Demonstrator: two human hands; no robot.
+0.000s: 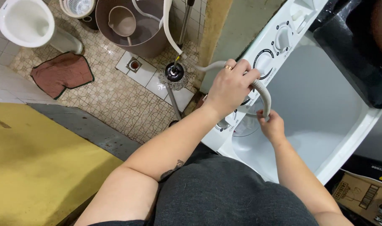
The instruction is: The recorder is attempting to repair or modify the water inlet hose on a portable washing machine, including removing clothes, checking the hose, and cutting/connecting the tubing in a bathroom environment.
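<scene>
White twin-tub washing machine, lid up, wash tub looks empty apart from the grey hose end curving down into it. Big brown bucket on the tiled floor holds a brown dipper and a white hose. White toilet bowl at top left. Left hand clamped around the hose over the control panel; right hand pinches its lower end at the tub rim.

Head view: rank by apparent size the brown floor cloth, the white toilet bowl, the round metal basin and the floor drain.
1. Round metal basin, cut off by the frame's top edge.
2. Brown floor cloth and white toilet bowl look alike in size; no ranking.
3. Floor drain, clearly smallest.
</scene>
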